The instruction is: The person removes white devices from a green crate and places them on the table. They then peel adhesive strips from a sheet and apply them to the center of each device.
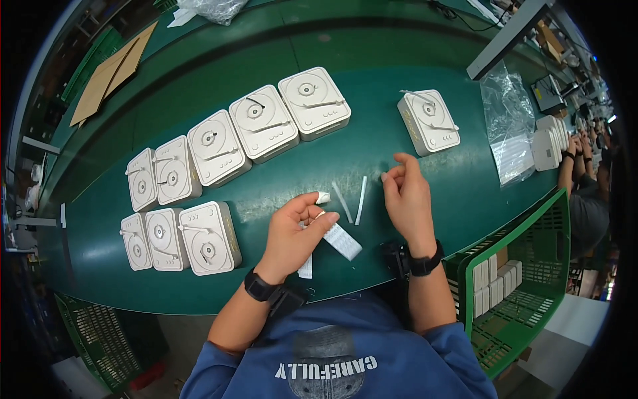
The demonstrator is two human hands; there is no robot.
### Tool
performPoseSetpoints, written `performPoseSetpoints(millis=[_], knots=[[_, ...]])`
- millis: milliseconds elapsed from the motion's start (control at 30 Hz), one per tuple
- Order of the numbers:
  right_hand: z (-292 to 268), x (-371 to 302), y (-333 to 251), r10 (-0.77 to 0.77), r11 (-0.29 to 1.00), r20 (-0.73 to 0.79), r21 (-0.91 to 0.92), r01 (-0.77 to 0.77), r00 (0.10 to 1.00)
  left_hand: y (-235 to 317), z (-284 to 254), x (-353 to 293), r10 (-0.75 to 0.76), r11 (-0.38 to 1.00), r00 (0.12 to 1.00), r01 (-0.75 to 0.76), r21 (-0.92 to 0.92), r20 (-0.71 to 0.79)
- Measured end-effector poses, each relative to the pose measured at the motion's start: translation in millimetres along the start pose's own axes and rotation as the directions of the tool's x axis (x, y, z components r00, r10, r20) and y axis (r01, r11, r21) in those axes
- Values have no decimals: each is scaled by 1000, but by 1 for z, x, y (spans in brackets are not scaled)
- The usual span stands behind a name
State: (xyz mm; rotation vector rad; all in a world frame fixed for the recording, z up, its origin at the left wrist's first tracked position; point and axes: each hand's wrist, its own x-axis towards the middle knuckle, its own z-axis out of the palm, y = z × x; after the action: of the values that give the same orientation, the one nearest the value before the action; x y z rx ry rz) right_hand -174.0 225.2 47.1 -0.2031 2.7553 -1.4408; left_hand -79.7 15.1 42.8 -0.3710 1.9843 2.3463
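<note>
My left hand [292,233] pinches a folded white paper strip with rows of small print [343,241] between thumb and fingers. A white cover sits on its index fingertip, and another end of white paper [306,268] hangs below the hand. To the right, my right hand [407,196] is raised over the table with thumb and fingers apart, nothing visible in it. Two thin pale strips [360,201] lie on the table between my hands. Beyond my right hand sits a white turntable-shaped device [430,122] with a clear strip across its top corner.
Several similar white devices [214,147] stand in two rows at the left. Clear plastic bags [508,126] lie at the right, beside stacked white units [546,147]. A green crate [515,326] holding white boxes is at my right side. Other people's arms [566,167] show at far right.
</note>
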Motion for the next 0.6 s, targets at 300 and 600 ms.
performPoseSetpoints(millis=[300, 600], knots=[[5, -54, -30, 9, 856, 598, 409, -315, 802, -5, -4, -17, 11, 1000, 999, -11, -18, 52], [13, -68, -33, -49, 846, 550, 466, -258, 834, -9, -17, -34, -30, 983, 999, 22, -184, -41]])
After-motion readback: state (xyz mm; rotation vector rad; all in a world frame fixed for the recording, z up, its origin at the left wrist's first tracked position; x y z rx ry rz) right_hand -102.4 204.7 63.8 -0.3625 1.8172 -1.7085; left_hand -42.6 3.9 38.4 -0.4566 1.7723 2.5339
